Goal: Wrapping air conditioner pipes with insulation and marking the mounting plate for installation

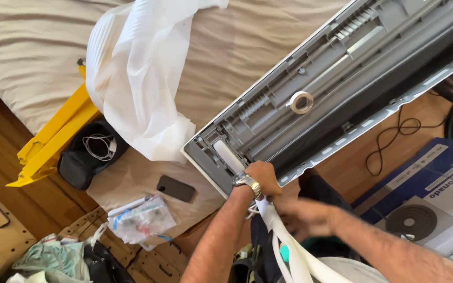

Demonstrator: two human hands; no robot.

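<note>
The long unit (342, 63) lies across the bed (27, 47), tape roll (301, 102) on it, plastic wrap (137, 73) to its left; my left hand (262, 178) and right hand (302, 215) meet on the wrapped pipe (289, 246) below it

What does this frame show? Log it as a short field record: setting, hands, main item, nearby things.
setting: bed with beige sheet, wooden floor
left hand: left hand, wristwatch on the wrist, grips the white wrapped pipe bundle at the unit's end
right hand: right hand, blurred, on the same bundle
main item: indoor air conditioner unit, back side up, tape roll resting on it
nearby: phone, white plastic wrap, yellow ladder
</note>
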